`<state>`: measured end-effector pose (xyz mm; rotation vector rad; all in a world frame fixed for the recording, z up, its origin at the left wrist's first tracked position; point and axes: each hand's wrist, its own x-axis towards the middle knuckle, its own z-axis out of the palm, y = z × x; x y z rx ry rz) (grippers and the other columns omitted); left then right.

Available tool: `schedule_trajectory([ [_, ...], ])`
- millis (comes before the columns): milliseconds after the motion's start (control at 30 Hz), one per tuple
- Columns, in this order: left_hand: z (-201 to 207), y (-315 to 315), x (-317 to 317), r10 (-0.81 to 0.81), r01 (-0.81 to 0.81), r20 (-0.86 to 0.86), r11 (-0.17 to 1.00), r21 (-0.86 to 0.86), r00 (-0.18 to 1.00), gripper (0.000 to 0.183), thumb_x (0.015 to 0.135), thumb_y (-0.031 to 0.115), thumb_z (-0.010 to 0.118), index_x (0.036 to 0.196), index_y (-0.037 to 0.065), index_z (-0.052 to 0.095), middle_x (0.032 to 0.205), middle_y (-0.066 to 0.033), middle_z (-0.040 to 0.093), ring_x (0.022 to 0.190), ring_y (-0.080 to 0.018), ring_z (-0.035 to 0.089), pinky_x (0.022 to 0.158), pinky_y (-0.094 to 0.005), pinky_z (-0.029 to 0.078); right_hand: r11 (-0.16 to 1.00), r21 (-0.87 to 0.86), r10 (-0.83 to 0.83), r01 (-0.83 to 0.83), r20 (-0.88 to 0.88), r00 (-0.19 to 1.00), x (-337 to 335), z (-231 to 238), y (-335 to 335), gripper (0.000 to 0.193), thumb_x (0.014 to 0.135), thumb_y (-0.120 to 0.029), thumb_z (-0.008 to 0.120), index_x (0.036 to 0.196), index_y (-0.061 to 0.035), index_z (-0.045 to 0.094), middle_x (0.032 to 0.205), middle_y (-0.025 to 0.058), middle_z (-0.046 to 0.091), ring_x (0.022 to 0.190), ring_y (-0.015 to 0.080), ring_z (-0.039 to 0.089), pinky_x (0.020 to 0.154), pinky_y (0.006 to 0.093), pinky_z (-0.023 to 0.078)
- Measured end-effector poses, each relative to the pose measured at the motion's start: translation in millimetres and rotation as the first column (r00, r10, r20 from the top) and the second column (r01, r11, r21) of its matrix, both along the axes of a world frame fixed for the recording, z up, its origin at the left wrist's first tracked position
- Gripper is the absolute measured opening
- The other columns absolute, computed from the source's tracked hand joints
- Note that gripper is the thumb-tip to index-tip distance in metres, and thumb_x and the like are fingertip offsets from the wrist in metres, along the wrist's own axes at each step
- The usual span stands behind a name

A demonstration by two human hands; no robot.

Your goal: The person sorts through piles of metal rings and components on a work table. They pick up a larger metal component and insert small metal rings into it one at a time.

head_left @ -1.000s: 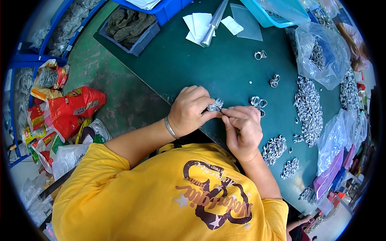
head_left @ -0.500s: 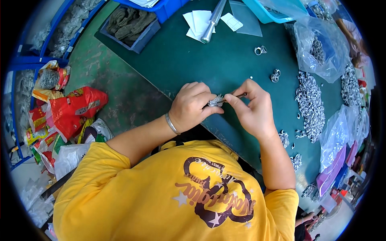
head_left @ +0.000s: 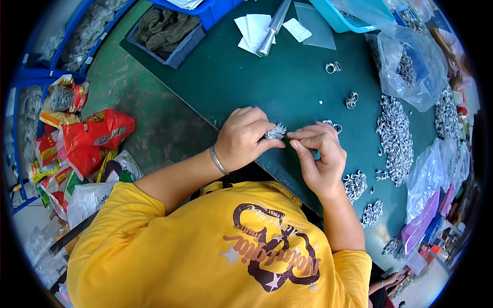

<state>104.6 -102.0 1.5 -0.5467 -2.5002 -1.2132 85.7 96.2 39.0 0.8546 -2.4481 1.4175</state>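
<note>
My left hand [head_left: 245, 137], with a silver bangle at its wrist, is closed. Its thumb and fingers pinch a small silvery ridged metal piece [head_left: 276, 131], perhaps several rings bunched together. To its right, my right hand [head_left: 322, 154] is closed in a pinch, a short gap away from that piece. Only the dark tip of a thin rod [head_left: 289, 137] shows at its fingertips; the fingers hide the rest. Some silver rings [head_left: 336, 127] lie just behind the right hand, partly covered by it.
A large heap of silver rings [head_left: 394, 141] covers the green table's right side, near smaller piles [head_left: 355, 186]. Farther off are a ring mandrel [head_left: 273, 31], white papers [head_left: 251, 30], a clear bag [head_left: 413, 64] and a grey bin [head_left: 177, 54] with dark cloth. Red bags [head_left: 100, 136] stand at left.
My right hand has moved down and slightly away from the metal piece, its fingers now covering most of the thin rod. The left hand stays nearly in place.
</note>
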Motion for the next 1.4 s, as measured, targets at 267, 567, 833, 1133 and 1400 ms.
schedule_trajectory([
  [267, 0.7, -0.3, 1.2, 0.012, -0.012, 0.014, 1.0, -0.026, 1.0, 0.026, 0.068, 0.016, 0.084, 0.085, 0.003, 0.07, 0.083, -0.0078, 0.06, 0.078, -0.0271, 0.059, 0.072, -0.038, 0.047, 0.995, 0.086, 0.066, -0.054, -0.137, 0.988, 1.6, 1.6, -2.2, 0.019, 0.075, 0.001, 0.077, 0.08, -0.0072, 0.061, 0.09, 0.0056, 0.073, 0.085, 0.023, 0.067, 0.087, 0.0462, 0.046],
  [567, 0.4, -0.7, 1.2, -0.006, 0.006, 0.029, 1.0, -0.005, 1.0, 0.025, 0.07, 0.018, 0.083, 0.085, 0.003, 0.07, 0.083, -0.0075, 0.059, 0.078, -0.0272, 0.058, 0.072, -0.0382, 0.046, 0.984, 0.11, 0.146, -0.142, -0.029, 0.989, -17.7, 11.9, -4.9, 0.016, 0.073, 0.002, 0.075, 0.076, -0.0046, 0.06, 0.075, 0.0075, 0.065, 0.072, 0.0279, 0.063, 0.086, 0.0447, 0.049],
  [833, -1.6, 1.8, -1.5, 0.02, -0.02, -0.01, 1.0, 0.016, 1.0, 0.031, 0.065, 0.02, 0.088, 0.083, 0.001, 0.07, 0.081, -0.0097, 0.06, 0.074, -0.0279, 0.058, 0.068, -0.0381, 0.046, 0.972, 0.232, 0.027, -0.04, 0.057, 0.998, -13.3, 7.6, 4.8, 0.018, 0.075, 0.001, 0.074, 0.073, -0.0056, 0.058, 0.067, 0.0085, 0.062, 0.063, 0.0281, 0.058, 0.068, 0.0403, 0.044],
  [1133, -0.5, 0.9, -0.9, 0.019, -0.019, -0.009, 1.0, 0.001, 1.0, 0.029, 0.068, 0.022, 0.085, 0.083, 0.003, 0.07, 0.082, -0.0068, 0.059, 0.077, -0.0269, 0.058, 0.071, -0.0375, 0.046, 0.829, 0.551, 0.176, -0.094, -0.098, 0.98, -13.7, 27.2, -1.5, 0.005, 0.074, -0.007, 0.067, 0.075, -0.0074, 0.062, 0.063, 0.0066, 0.057, 0.063, 0.0263, 0.058, 0.062, 0.0391, 0.042],
  [1400, 1.7, 2.0, 0.4, 0.01, -0.01, -0.022, 1.0, 0.0, 1.0, 0.02, 0.066, 0.004, 0.08, 0.083, 0.001, 0.069, 0.082, -0.0104, 0.061, 0.077, -0.0289, 0.06, 0.071, -0.0377, 0.047, 0.661, 0.701, 0.447, -0.268, -0.082, 0.891, -23.2, 46.3, -16.4, 0.004, 0.067, -0.01, 0.062, 0.067, -0.0082, 0.059, 0.062, 0.0064, 0.06, 0.06, 0.0238, 0.06, 0.061, 0.0382, 0.042],
])
